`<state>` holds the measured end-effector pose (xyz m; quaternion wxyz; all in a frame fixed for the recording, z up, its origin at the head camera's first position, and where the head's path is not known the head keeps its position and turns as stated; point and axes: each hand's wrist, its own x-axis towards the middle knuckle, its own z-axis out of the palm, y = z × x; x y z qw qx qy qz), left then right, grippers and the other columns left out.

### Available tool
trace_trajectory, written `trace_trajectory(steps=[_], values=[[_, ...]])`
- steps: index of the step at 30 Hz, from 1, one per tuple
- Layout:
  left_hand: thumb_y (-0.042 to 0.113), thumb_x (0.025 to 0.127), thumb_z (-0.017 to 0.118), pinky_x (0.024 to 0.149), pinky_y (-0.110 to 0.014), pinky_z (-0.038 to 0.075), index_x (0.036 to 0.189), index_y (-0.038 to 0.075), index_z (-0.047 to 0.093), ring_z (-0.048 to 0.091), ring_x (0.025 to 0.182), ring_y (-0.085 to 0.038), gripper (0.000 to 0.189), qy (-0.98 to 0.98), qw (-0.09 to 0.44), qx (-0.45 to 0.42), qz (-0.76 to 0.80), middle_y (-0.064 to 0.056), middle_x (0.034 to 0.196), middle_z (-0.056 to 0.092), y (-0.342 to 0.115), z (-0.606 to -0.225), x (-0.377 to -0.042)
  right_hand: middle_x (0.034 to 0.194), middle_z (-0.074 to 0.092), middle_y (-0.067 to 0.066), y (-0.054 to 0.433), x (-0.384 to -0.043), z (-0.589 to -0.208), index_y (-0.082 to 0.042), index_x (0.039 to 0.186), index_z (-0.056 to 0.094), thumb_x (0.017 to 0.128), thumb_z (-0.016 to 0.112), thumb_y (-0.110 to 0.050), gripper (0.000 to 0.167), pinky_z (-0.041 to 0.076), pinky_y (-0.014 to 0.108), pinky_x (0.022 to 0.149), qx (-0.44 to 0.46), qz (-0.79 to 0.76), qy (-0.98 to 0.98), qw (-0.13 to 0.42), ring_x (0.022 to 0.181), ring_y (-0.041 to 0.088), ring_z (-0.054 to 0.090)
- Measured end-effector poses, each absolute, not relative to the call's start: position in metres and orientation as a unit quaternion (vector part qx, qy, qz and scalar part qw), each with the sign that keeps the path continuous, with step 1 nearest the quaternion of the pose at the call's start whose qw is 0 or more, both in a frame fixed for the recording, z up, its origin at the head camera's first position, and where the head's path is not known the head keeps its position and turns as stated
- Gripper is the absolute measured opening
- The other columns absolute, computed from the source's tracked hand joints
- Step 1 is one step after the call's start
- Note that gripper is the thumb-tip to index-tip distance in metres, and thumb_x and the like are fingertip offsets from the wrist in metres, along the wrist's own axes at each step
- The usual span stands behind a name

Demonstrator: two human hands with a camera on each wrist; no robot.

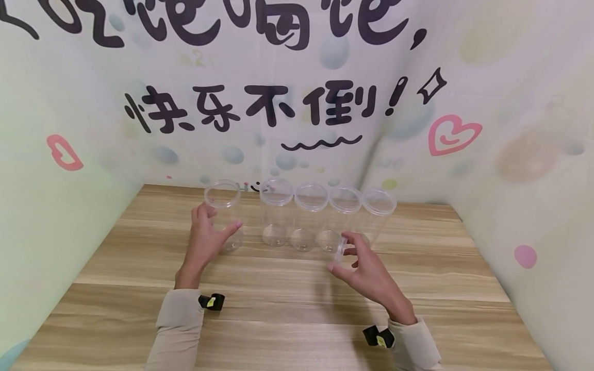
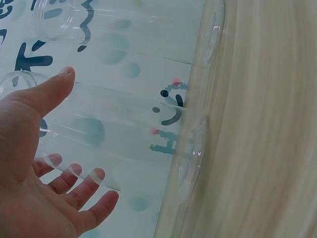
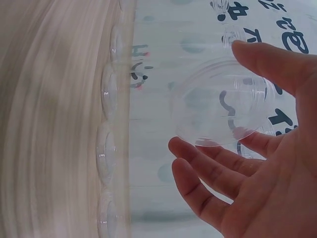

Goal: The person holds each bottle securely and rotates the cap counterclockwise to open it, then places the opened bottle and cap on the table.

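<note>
My left hand [image 1: 204,234] holds the leftmost clear plastic jar [image 1: 224,216], thumb on one side and fingers on the other. That jar stands upright, its base at the wood surface; in the left wrist view, the jar [image 2: 99,129] lies between the thumb and fingers. Pinched at its edge in my right hand [image 1: 366,270] is a clear round lid [image 1: 341,250], tilted nearly on edge above the table. In the right wrist view, the lid [image 3: 208,109] sits between thumb and fingers, apart from the jars behind it.
Several more clear jars [image 1: 277,211] stand close together in a row to the right of the held one. The wood-grain table [image 1: 274,314] meets a printed backdrop [image 1: 260,149] just behind them. Side panels rise at the left and right.
</note>
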<state>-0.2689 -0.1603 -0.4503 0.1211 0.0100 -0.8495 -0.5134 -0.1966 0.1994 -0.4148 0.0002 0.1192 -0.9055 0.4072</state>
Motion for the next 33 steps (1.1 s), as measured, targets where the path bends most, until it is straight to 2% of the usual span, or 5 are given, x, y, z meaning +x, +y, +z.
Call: trace_trajectory(steps=[11,16,23,28,33], values=[[0.04,0.08,0.082,0.11,-0.062,0.031,0.152,0.006,0.016,0.038,0.132,-0.043,0.104,-0.847,0.117,0.03,-0.518,-0.023,0.144,0.029,-0.16,-0.453,-0.267,0.136,0.053,0.017,0.2,-0.199,-0.42,-0.01,0.143,0.039,0.082,0.081,-0.024,0.075,0.051,0.052,0.091,0.112,0.416,-0.902,-0.014,0.118,0.032,0.059],[0.039,0.08,0.082,0.113,-0.064,0.028,0.157,0.014,-0.003,0.029,0.142,-0.043,0.118,-0.846,0.079,0.045,-0.525,-0.025,0.155,0.019,-0.161,-0.451,-0.265,0.135,0.053,0.018,0.2,-0.2,-0.422,-0.007,0.141,0.039,0.082,0.081,-0.023,0.074,0.052,0.05,0.09,0.112,0.418,-0.902,-0.013,0.119,0.035,0.058],[0.031,0.084,0.079,0.111,-0.066,0.028,0.155,0.007,-0.011,0.029,0.137,-0.051,0.117,-0.863,0.015,0.06,-0.501,-0.034,0.151,0.017,-0.165,-0.438,-0.255,0.139,0.05,0.018,0.201,-0.2,-0.422,-0.006,0.141,0.038,0.082,0.081,-0.022,0.074,0.052,0.05,0.09,0.116,0.42,-0.9,-0.012,0.123,0.035,0.056],[0.034,0.088,0.072,0.105,-0.065,0.036,0.147,-0.016,0.001,0.041,0.126,-0.054,0.105,-0.895,-0.094,0.067,-0.431,-0.043,0.139,0.032,-0.169,-0.422,-0.24,0.139,0.05,0.017,0.202,-0.201,-0.423,-0.004,0.14,0.039,0.083,0.08,-0.024,0.073,0.053,0.049,0.089,0.119,0.421,-0.899,-0.012,0.123,0.036,0.056],[0.039,0.09,0.069,0.082,-0.051,0.05,0.125,-0.019,0.046,0.057,0.095,-0.037,0.071,-0.927,-0.123,0.025,-0.352,-0.031,0.113,0.059,-0.169,-0.411,-0.23,0.139,0.05,0.016,0.202,-0.2,-0.424,-0.005,0.14,0.038,0.083,0.081,-0.024,0.074,0.052,0.05,0.09,0.117,0.421,-0.9,-0.013,0.123,0.036,0.056]])
